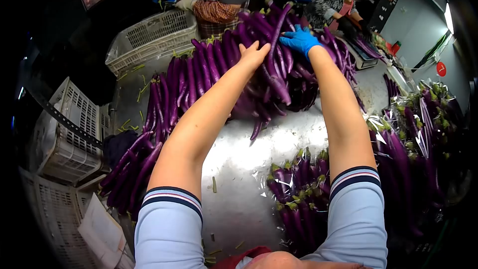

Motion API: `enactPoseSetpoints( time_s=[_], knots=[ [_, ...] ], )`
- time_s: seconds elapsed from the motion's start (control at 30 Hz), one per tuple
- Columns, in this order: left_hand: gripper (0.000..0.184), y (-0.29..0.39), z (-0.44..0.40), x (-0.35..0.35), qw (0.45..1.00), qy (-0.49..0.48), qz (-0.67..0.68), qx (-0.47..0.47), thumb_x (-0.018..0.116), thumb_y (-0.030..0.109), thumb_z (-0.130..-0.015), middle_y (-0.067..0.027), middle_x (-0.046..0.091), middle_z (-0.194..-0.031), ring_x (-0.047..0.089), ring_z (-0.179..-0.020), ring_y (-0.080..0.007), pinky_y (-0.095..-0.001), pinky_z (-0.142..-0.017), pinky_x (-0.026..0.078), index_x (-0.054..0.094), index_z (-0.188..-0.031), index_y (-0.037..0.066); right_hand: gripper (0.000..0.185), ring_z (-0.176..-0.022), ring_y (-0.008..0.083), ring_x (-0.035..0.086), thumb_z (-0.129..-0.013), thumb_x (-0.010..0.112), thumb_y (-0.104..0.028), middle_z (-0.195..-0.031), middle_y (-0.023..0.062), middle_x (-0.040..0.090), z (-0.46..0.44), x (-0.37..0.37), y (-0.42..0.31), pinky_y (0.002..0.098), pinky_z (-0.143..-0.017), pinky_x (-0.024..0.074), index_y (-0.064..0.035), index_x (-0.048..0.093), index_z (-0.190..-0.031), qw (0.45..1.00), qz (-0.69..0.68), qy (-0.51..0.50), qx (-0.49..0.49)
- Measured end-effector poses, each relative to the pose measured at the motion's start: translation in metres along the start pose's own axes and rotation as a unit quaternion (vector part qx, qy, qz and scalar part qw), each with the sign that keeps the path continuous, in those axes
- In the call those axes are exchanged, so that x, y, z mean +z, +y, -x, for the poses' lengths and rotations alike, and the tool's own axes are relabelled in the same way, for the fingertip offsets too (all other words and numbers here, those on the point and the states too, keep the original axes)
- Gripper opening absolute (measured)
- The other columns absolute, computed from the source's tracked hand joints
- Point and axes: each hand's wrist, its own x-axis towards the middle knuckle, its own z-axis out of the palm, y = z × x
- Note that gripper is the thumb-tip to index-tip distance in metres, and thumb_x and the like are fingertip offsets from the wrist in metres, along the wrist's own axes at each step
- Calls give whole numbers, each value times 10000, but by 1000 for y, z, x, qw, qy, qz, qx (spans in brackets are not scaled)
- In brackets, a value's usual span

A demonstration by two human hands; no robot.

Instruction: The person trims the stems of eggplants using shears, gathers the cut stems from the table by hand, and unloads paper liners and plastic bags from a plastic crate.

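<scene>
A large heap of long purple eggplants (199,72) lies across the far half of the metal table (239,164). My left hand (254,56), bare, rests against the eggplants in the middle of the heap with its fingers spread. To its right, my right hand (300,41) wears a blue glove and lies over the heap, fingers stretched out to the left. Between my two hands, several eggplants (276,79) stand up or lean at a slant. Neither hand visibly wraps around one, though parts of the fingers are hidden among the eggplants.
Clear-wrapped eggplants (298,189) lie at the near right, with more bagged ones (413,144) farther right. White plastic crates (154,35) stand at the back left and left side. Two people work across the table, one near a scale (366,60). Green stem scraps (214,184) dot the metal.
</scene>
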Motion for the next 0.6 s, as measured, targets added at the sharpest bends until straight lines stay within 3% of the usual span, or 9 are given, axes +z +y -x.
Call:
enactPoseSetpoints(
  time_s=[0.03,0.07,0.1,0.13,0.2,0.3,0.4,0.53,0.6],
  knots=[
    [661,-31,-15,1,1000,-27,-7,15,562,245,-829,-152,330,-1385,324,-1271,-226,-286,-1022,259,248,-1380,58,598,-1344,368,42,-747,461,-624,-1470,105,110,13,0,-6,555,-1051,148,-374,413,-1287,997,34,-5,69],
    [609,-62,-23,0,998,-1,-3,64,542,327,-756,-303,315,-1325,292,-1262,-386,-381,-1038,259,395,-1324,164,614,-1338,378,72,-724,525,-600,-1467,121,108,19,2,5,589,-1037,137,-358,431,-1280,998,12,-13,57],
    [595,-66,-9,-6,1000,-3,0,24,532,287,-785,-250,318,-1347,302,-1265,-333,-353,-1031,267,367,-1331,117,633,-1339,371,82,-715,574,-559,-1461,141,118,27,12,12,622,-1021,122,-338,425,-1289,999,-6,-42,23],
    [583,3,-105,-4,990,36,33,135,522,247,-815,-198,321,-1368,312,-1269,-279,-325,-1023,275,339,-1339,70,633,-1341,366,80,-716,586,-543,-1456,150,129,-35,-69,40,625,-1020,113,-329,425,-1290,994,46,98,10],
    [568,-31,-46,8,997,24,67,31,521,221,-822,-188,260,-1412,292,-1293,-273,-315,-1033,263,346,-1337,58,635,-1346,356,76,-722,593,-525,-1446,165,158,10,-22,35,611,-1030,94,-305,427,-1294,997,36,59,22],
    [598,17,32,-12,979,73,-189,-36,534,268,-798,-245,181,-1420,244,-1308,-335,-337,-1051,234,350,-1344,110,476,-1323,357,178,-787,524,-407,-1406,167,272,13,10,28,591,-1028,136,-237,502,-1231,992,32,118,8],
    [622,-17,17,-24,978,53,-201,25,513,314,-780,-313,149,-1393,234,-1288,-400,-368,-1052,237,340,-1347,125,458,-1217,397,365,-808,470,-432,-1223,198,497,3,15,9,530,-1021,212,-128,558,-1139,963,-253,87,31],
    [641,-23,40,-34,973,32,-223,57,516,309,-769,-336,182,-1370,273,-1269,-403,-354,-1028,283,333,-1346,99,739,-1252,332,321,-733,611,-407,-1288,220,401,35,34,-72,606,-989,192,-8,321,-1283,976,-52,202,67],
    [643,-27,53,-39,967,34,-241,81,534,297,-759,-331,225,-1355,355,-1218,-396,-353,-992,331,345,-1336,83,613,-1018,346,508,-725,587,-185,-1200,222,466,28,51,-93,496,-841,414,-34,345,-1267,937,31,347,15]
  ],
)
